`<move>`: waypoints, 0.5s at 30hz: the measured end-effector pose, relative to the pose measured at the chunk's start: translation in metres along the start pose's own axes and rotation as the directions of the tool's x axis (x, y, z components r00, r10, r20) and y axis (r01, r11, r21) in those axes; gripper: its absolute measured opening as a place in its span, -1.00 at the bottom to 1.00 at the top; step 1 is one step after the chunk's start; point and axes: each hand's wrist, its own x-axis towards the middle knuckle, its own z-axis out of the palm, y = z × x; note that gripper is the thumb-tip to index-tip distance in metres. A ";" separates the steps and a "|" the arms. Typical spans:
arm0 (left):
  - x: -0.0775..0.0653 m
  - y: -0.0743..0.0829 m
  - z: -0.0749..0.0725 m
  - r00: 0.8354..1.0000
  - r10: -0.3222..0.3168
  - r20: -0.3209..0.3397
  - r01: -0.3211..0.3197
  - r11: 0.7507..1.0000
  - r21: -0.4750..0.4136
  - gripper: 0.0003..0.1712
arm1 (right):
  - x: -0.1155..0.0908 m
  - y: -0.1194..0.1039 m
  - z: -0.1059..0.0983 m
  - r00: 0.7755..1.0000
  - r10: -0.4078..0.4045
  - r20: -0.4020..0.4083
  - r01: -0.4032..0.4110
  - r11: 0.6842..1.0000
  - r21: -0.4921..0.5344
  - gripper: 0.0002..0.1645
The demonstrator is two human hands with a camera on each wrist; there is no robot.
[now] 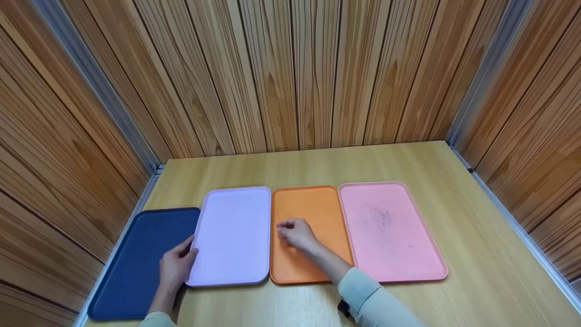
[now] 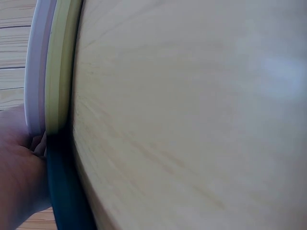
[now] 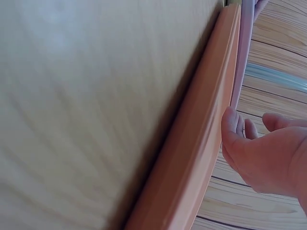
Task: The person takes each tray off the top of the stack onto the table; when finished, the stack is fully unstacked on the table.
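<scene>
My left hand [image 1: 174, 268] grips the left edge of a lavender tray [image 1: 233, 236], its thumb at the rim. Under the lavender tray, the left wrist view shows the edge of a yellow-green tray [image 2: 58, 72], hidden from above. A navy tray [image 1: 143, 263] lies partly beneath my left hand. My right hand [image 1: 297, 234] hovers above the left part of an orange tray [image 1: 313, 204], close to the lavender tray's right edge. Its fingers are loosely bent with nothing between them, and the thumb stands apart in the right wrist view.
To the right of the orange tray lies a pink tray [image 1: 390, 227] with dark scuff marks. All the trays rest on a light wooden table [image 1: 476, 254]. Wood-plank walls [image 1: 313, 72] enclose its back and sides, with metal strips [image 1: 494, 68] at the corners.
</scene>
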 end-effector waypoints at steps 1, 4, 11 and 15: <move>0.000 0.000 0.000 1.000 -0.004 0.002 0.004 1.000 -0.005 -0.45 | 0.000 0.000 0.001 1.000 -0.001 0.003 0.001 1.000 0.001 -0.77; 0.000 0.001 0.000 1.000 -0.017 0.011 0.017 1.000 -0.017 -0.44 | 0.001 0.001 0.006 1.000 -0.003 0.004 0.003 1.000 -0.003 -0.77; 0.001 0.000 0.001 1.000 -0.027 0.012 0.027 0.999 -0.016 -0.43 | 0.003 0.002 0.015 1.000 0.005 0.014 -0.005 1.000 -0.001 -0.79; 0.001 0.000 0.000 0.999 -0.041 0.010 0.041 0.999 -0.018 -0.43 | 0.003 0.002 0.021 1.000 -0.009 0.011 0.009 1.000 -0.025 -0.81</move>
